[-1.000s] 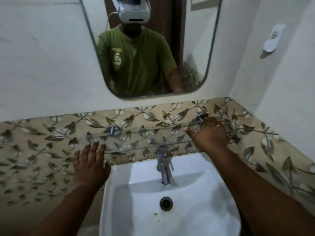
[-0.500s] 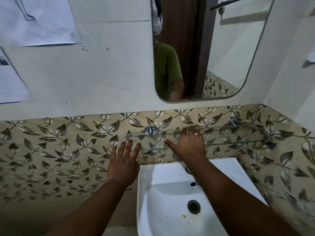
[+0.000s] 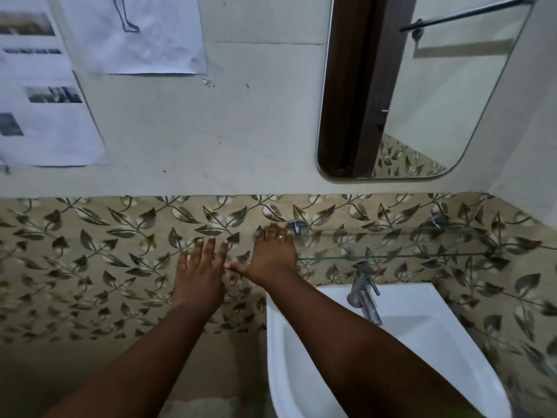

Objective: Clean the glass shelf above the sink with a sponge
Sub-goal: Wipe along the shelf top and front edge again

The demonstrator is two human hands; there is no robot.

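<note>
The clear glass shelf (image 3: 391,245) runs along the leaf-patterned tiles above the white sink (image 3: 407,289), held by two metal brackets (image 3: 297,227). My right hand (image 3: 272,254) lies palm down on the shelf's left end, thumb stretched left and a ring on one finger. No sponge shows; anything under the palm is hidden. My left hand (image 3: 200,273) is flat with fingers apart, just left of the shelf in front of the tiles, holding nothing. Its index finger nearly meets my right thumb.
A metal tap (image 3: 363,292) stands at the back of the sink, below the shelf. A mirror (image 3: 437,101) hangs above the shelf on the right. Printed papers (image 3: 135,34) are stuck to the wall at the upper left. A side wall closes the corner at the right.
My right hand has slid left along the shelf from its right end to its left end. My view has swung left with it. My left hand has kept its place by the shelf's left end.
</note>
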